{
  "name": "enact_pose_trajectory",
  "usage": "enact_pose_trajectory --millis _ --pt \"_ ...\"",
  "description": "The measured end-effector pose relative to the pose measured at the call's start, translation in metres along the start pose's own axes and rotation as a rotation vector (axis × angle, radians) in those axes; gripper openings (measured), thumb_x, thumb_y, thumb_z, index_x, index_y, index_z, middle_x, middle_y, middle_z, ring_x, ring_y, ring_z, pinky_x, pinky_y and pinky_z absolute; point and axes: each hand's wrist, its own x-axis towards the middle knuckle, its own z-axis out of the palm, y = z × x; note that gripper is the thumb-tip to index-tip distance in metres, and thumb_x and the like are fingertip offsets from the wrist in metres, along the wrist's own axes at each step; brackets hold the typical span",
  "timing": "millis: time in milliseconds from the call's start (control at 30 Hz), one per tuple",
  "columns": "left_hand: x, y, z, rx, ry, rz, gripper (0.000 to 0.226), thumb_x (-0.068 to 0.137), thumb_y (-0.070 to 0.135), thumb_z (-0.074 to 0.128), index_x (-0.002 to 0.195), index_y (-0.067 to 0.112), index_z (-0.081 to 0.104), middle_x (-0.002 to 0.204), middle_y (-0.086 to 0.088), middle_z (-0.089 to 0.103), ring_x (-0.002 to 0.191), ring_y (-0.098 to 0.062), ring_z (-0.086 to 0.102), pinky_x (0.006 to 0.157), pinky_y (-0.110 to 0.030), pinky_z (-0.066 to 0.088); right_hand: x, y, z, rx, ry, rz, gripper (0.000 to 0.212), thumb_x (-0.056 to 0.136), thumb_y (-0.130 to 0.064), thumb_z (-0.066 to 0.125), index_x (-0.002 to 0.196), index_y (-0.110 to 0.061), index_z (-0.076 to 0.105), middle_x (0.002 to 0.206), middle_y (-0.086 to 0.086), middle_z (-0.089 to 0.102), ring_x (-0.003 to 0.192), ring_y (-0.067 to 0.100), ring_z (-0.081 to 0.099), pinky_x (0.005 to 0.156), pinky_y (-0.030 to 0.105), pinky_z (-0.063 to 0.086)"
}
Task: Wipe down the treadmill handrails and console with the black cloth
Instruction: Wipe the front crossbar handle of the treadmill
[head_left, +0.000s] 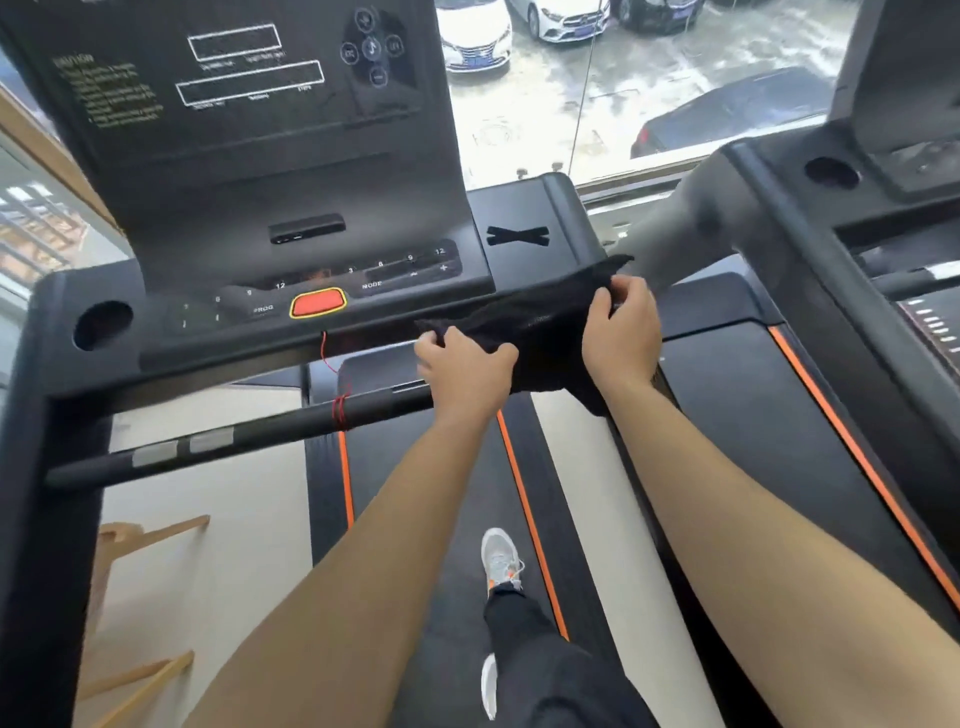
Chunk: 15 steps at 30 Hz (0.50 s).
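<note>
Black cloth (540, 332) stretched between clenched left hand (465, 366) and right hand (621, 327), fingers grasping it, beside console (311, 291).

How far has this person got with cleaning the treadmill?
Nothing shows which parts are already wiped. Right now both the left hand and the right hand hold the black cloth bunched at the console's right front edge. The front handrail with its red cord lies untouched by the cloth, so it may remain.
</note>
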Motion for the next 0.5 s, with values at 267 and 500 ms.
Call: enact_pose_trajectory --millis 267,500 --pt "0.058 -0.044 0.043 0.921 -0.225 0.612 0.064 0.073 0.045 0.072 0.127 0.019 0.048 0.117 -0.001 0.062 0.103 -0.027 0.062 0.08 -0.038 0.044 0.026 0.059 0.033 -0.899 -0.735 -0.73 0.069 0.077 -0.033 0.059 0.142 -0.018 0.047 0.136 0.003 0.056 0.123 0.027 0.054 0.105 0.039 0.04" --pt "0.109 -0.021 0.051 0.948 -0.622 0.389 0.03 0.072 0.043 0.069 0.093 0.024 0.06 0.087 -0.001 0.069 0.075 -0.024 0.064 0.06 -0.031 0.046 0.075 0.018 0.072 -1.197 -1.145 -0.633 0.024 0.079 -0.025 0.07 0.102 -0.022 0.064 0.086 -0.004 0.062 0.086 0.025 0.068 0.069 0.03 0.048"
